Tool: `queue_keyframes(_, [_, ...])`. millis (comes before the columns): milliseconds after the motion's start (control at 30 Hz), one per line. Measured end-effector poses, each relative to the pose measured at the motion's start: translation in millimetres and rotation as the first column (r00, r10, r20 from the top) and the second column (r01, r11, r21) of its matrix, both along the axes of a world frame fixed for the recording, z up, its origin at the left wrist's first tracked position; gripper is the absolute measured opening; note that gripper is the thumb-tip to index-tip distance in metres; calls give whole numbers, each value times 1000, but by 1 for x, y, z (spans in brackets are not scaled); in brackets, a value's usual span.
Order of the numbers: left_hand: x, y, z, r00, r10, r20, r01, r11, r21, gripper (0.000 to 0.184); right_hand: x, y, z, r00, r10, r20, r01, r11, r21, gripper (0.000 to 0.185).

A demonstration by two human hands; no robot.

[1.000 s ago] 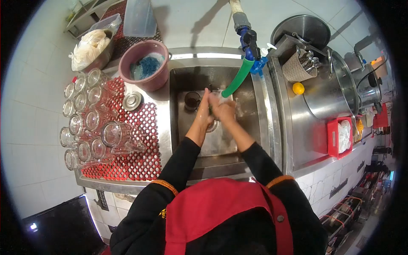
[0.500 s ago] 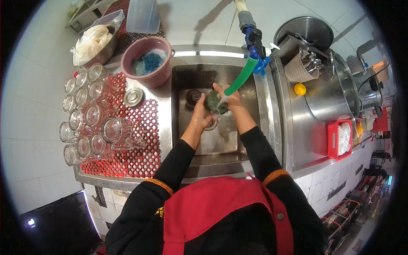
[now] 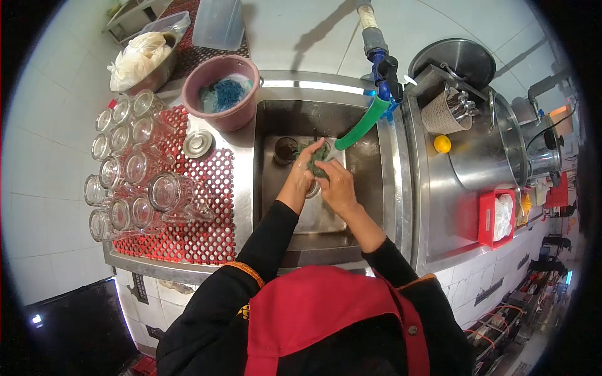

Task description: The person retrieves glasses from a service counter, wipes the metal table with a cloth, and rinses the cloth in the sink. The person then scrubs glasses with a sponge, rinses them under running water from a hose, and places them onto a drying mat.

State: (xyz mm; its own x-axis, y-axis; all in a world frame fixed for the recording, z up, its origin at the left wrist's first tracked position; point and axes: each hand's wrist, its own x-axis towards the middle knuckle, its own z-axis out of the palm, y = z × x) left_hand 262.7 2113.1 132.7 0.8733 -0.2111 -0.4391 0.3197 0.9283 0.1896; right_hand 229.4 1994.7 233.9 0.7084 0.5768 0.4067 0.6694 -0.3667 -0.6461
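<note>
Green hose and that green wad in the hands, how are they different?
The green hose is bright and smooth; the green wad is darker and rough-looking.
The hose is a long tube, while the wad is a crumpled clump.
The hose hangs from the blue tap; the wad is held between the left hand and right hand.
Both are green and over the sink.

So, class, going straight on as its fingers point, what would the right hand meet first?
The right hand would probably meet the crumpled, dark green wad first; depth is unclear.
</note>
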Motion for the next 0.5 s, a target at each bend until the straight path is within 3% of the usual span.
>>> queue_keyframes(67, [5, 3, -25, 998, 14, 64, -12, 999, -33, 36, 2, -5, 24, 995, 1, -100, 1, 1000, 15, 28])
queue_keyframes(100, [-2, 4, -7, 998, 17, 64, -15, 999, -34, 36, 4, -8, 30, 979, 5, -204, 1, 1000, 31, 26])
queue_keyframes(133, [-16, 4, 29, 999, -14, 40, 11, 997, 72, 38, 13, -11, 23, 979, 10, -205, -4, 1000, 30, 26])
queue_keyframes(200, [-28, 9, 44, 991, -106, 80, 86, 971, 225, 45, 40, -15, 1, 810, 51, -584, 132, 955, 267, 32])
queue_keyframes(233, [-30, 11, 40, 992, -96, 83, 75, 971, 227, 45, 47, -17, -8, 812, 61, -580, 121, 955, 270, 32])
queue_keyframes(300, [-39, 17, 39, 929, -283, 240, 236, 949, 206, 50, 63, -12, -18, 763, 37, -646, 178, 948, 264, 33])
queue_keyframes(333, [-43, 16, 43, 944, -280, 176, 229, 937, 262, 48, 75, -10, -28, 868, -43, -495, 93, 993, 78, 28])
queue_keyframes(367, [-46, 12, 49, 959, -261, 114, 213, 923, 319, 47, 72, -3, -15, 669, -16, -743, 155, 981, 119, 22])
queue_keyframes(400, [-50, 9, 53, 966, -224, 127, 172, 928, 330, 43, 80, -4, -20, 425, 154, -892, 184, 950, 251, 21])
queue_keyframes(433, [-55, 6, 54, 973, -184, 143, 126, 932, 339, 40, 78, -6, -19, 453, 215, -865, 132, 943, 304, 28])
queue_keyframes(500, [-54, -3, 30, 949, -243, 200, 174, 935, 310, 32, 87, -19, -32, 229, 435, -871, 9, 894, 448, 42])
